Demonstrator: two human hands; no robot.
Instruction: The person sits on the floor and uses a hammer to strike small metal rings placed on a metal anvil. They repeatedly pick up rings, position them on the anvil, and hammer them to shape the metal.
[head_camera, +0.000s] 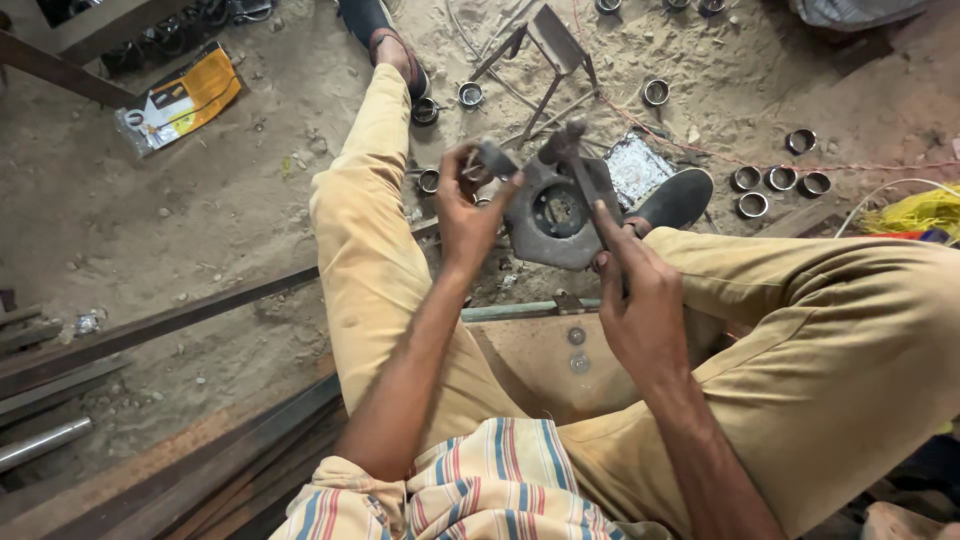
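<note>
1. Here, the person is sitting on a sandy workshop floor (200, 210) with both legs in tan trousers (380, 260) stretched out, and is holding a dark, roughly hexagonal metal plate (553, 215) up between the knees.
2. The left hand (465, 215) is gripping the plate's left edge, its fingers curled closed around a small dark block (493, 160) that is sticking up from that edge.
3. The right hand (635, 300) is wrapping tightly around the handle of a hammer (575, 165), with the index finger lying along the shaft; the hammer's head is sitting just above the top edge of the plate, and whether it is touching cannot be told.
4. The plate is showing a round hole in its middle and is tilting its face up toward the camera.
5. Beyond it, short steel rings (780, 180) are lying scattered on the sand, several in a cluster to the right and others near the left foot (395, 50).
6. A dark sandal (680, 198) is resting just right of the plate, and a small metal stand (545, 55) is standing farther back.
7. Long steel bars (150, 325) are lying across the floor on the left, with a yellow printed packet (180, 100) well apart near the top-left corner.
8. A striped shirt hem (480, 485) is showing at the bottom edge.
</note>
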